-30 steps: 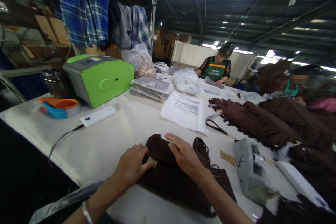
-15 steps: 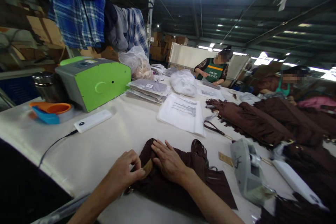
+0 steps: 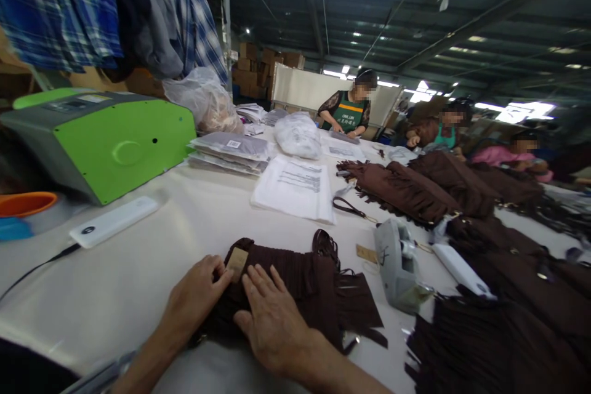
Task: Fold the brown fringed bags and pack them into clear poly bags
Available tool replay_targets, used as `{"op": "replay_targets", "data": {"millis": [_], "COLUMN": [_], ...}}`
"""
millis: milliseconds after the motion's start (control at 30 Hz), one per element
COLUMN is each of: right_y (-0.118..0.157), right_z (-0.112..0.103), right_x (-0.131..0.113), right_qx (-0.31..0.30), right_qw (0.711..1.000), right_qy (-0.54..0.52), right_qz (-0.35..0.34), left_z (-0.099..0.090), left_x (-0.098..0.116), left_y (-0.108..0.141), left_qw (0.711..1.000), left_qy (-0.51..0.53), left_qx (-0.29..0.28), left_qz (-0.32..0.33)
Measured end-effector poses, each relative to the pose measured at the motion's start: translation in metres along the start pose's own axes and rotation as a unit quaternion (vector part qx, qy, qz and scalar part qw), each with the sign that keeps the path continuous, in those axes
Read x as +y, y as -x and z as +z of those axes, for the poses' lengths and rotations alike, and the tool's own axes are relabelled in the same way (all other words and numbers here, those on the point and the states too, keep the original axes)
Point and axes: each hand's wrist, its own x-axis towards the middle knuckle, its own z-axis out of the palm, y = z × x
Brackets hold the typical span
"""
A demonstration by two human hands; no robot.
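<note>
A dark brown fringed bag (image 3: pixel 314 277) lies on the white table in front of me. My left hand (image 3: pixel 198 290) is closed in a pinch at the lower left corner of a small tan tag (image 3: pixel 238 262), which lies on the bag's left end. My right hand (image 3: pixel 276 319) rests flat on the bag just right of the tag, fingers stretched out and holding nothing. A bundle of dark straps (image 3: pixel 325 245) sits at the bag's far edge, and its fringe spreads to the right.
To the right stand a grey tape dispenser (image 3: pixel 398 268) and a white power bank (image 3: pixel 464 271), beside piled brown fringed bags (image 3: pixel 498 320). At left are a green machine (image 3: pixel 133 151) and another white power bank (image 3: pixel 113 221). Printed plastic bags (image 3: pixel 293 188) lie ahead; co-workers (image 3: pixel 348 111) work beyond.
The view has swung right and more of the bag shows. The tan tag, earlier bent up under my left fingers, now lies flatter. My right hand has slid nearer to me on the bag.
</note>
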Motion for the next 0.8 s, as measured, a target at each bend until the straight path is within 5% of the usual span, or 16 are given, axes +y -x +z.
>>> {"op": "replay_targets", "data": {"millis": [200,433,533,667,800], "right_y": [0.026,0.025,0.01,-0.004,0.001], "right_z": [-0.035,-0.017,-0.011,-0.012,-0.002], "right_x": [0.025,0.04,0.04,0.04,0.044], "right_qx": [0.088,0.111,0.089,0.068,0.1], "right_qw": [0.995,0.992,0.993,0.991,0.994], "right_qy": [-0.003,-0.015,0.04,0.102,0.021], "right_qz": [0.04,-0.063,-0.066,-0.045,-0.032], "left_z": [0.002,0.011,0.024,0.026,0.032], "left_x": [-0.007,-0.006,0.003,0.028,0.042], "left_y": [0.008,0.059,0.06,0.042,0.03], "left_qw": [0.98,0.953,0.95,0.941,0.932], "left_qy": [-0.061,-0.113,-0.19,-0.29,-0.316], "left_qx": [0.134,0.041,0.052,-0.008,-0.032], "left_qz": [0.134,0.277,0.241,0.174,0.175]}}
